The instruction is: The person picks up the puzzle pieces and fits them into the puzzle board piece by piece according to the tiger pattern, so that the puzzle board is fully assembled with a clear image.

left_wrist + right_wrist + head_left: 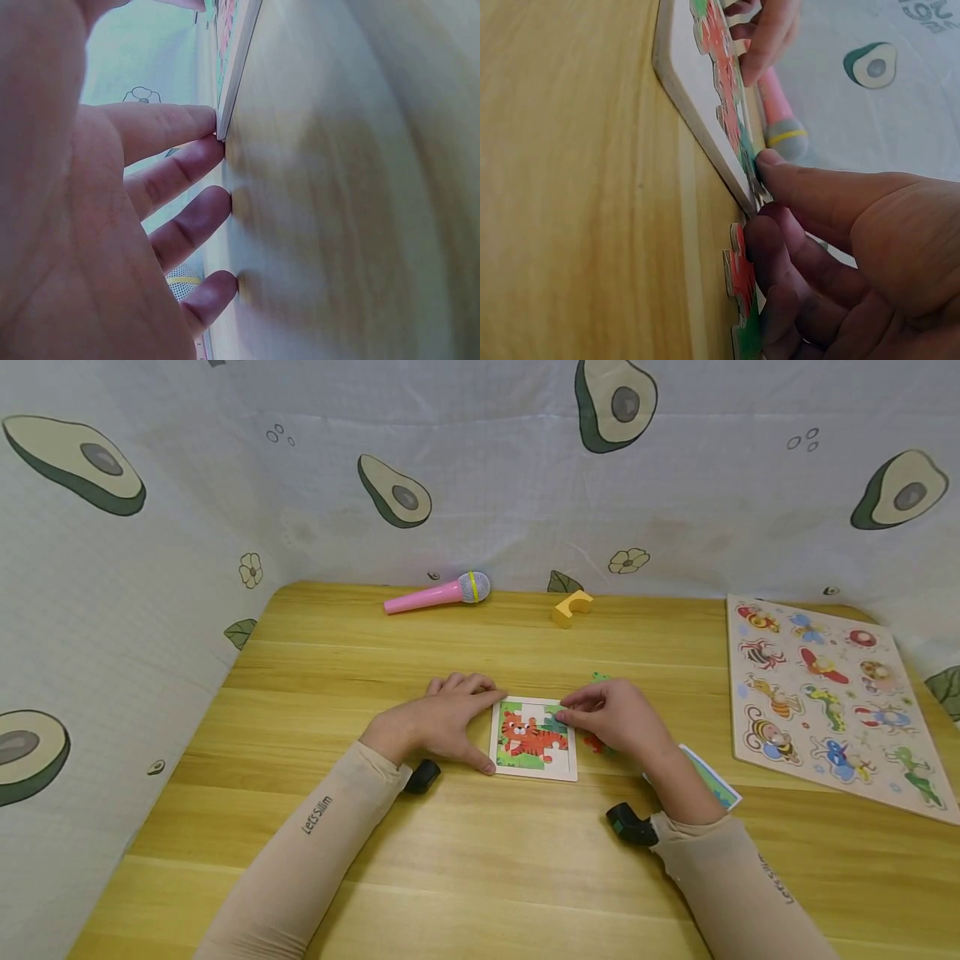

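A small jigsaw board point(536, 775) with a partly filled tiger picture point(534, 742) lies flat on the table. My left hand point(438, 722) rests along its left side, thumb at the near corner and index finger at the far one. In the left wrist view, the other fingertips point(217, 289) touch the wood. My right hand point(618, 718) pinches a green puzzle piece point(763, 187) between thumb and fingers at the board's far right corner. Below that hand lies a loose red-and-green piece point(742, 289), partly hidden by the fingers. Green shows point(599, 677) just beyond the right hand.
A picture card point(712, 779) lies partly under the right wrist. A wooden insect peg board point(832, 710) covers the table's right side. At the back are a pink toy microphone point(435, 596) and a yellow arched block point(572, 608), near the avocado-print cloth point(487, 485).
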`<state>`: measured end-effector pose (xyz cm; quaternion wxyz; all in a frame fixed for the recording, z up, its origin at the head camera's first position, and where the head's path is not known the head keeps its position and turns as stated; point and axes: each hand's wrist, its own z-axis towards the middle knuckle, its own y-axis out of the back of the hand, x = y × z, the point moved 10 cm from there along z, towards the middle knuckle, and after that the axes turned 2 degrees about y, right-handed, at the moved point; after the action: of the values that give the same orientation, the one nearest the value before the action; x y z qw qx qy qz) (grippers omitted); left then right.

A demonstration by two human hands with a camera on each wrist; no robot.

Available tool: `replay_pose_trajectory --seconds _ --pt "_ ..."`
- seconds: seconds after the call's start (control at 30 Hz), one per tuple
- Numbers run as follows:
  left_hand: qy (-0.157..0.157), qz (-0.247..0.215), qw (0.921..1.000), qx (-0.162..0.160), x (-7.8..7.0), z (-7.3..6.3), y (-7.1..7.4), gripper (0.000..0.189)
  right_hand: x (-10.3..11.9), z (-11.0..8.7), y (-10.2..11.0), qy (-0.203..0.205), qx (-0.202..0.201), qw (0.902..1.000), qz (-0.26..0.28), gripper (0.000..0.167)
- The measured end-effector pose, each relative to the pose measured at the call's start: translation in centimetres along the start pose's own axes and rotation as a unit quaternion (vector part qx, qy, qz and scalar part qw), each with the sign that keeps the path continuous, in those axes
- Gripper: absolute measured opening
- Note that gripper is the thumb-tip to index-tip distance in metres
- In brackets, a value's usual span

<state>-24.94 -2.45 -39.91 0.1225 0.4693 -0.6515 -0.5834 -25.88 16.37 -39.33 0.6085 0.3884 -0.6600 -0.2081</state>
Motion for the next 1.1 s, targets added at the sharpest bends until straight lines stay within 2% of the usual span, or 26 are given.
replay_pose_trajectory --seconds 0.27,0.43,0.57,1.1 --pt "0.0 0.0 1.0 0.0 -0.12 0.03 0.03 0.105 0.07 -0.02 -0.04 0.004 -0.003 0.9999 -0.01 0.029" --pt "-0.002 0.002 1.0 -0.002 -0.2 0.01 0.07 0.104 -0.1 0.02 -0.09 0.002 0.01 0.9999 -0.003 0.032" --pt "-0.003 0.001 1.0 -0.002 -0.23 0.01 0.09 0.104 -0.2 -0.02 -0.1 0.003 0.021 0.9998 0.006 0.028" --pt "-0.005 0.001 1.0 -0.003 -0.22 -0.07 0.08 0.105 0.67 -0.06 -0.36 0.013 0.015 0.999 -0.039 0.018"
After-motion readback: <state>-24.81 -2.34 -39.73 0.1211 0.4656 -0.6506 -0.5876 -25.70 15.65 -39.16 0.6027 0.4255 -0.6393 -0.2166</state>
